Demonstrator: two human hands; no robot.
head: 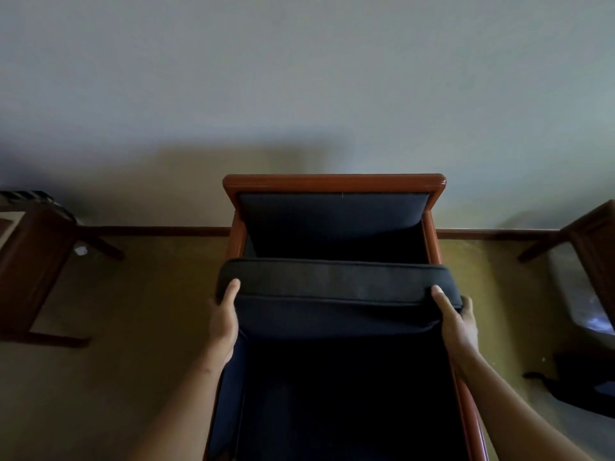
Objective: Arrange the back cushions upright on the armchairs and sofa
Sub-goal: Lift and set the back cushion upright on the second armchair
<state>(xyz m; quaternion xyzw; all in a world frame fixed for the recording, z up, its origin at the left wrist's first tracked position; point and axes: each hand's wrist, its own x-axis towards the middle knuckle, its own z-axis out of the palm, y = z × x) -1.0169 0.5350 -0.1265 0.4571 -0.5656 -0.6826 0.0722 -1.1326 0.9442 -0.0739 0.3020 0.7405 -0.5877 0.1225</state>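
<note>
A wooden armchair (334,182) with dark upholstery stands against the wall straight ahead. I hold a dark back cushion (336,294) in front of its padded backrest, above the seat, with its top edge band facing up. My left hand (225,319) grips the cushion's left end, thumb on top. My right hand (456,322) grips its right end the same way. The cushion leans toward me, apart from the backrest, with a dark gap between them.
A wooden piece of furniture (31,261) stands at the left. Another wooden frame (592,241) is at the right edge. A dark bag or cloth (579,384) lies on the olive carpet at right. The wall is close behind the chair.
</note>
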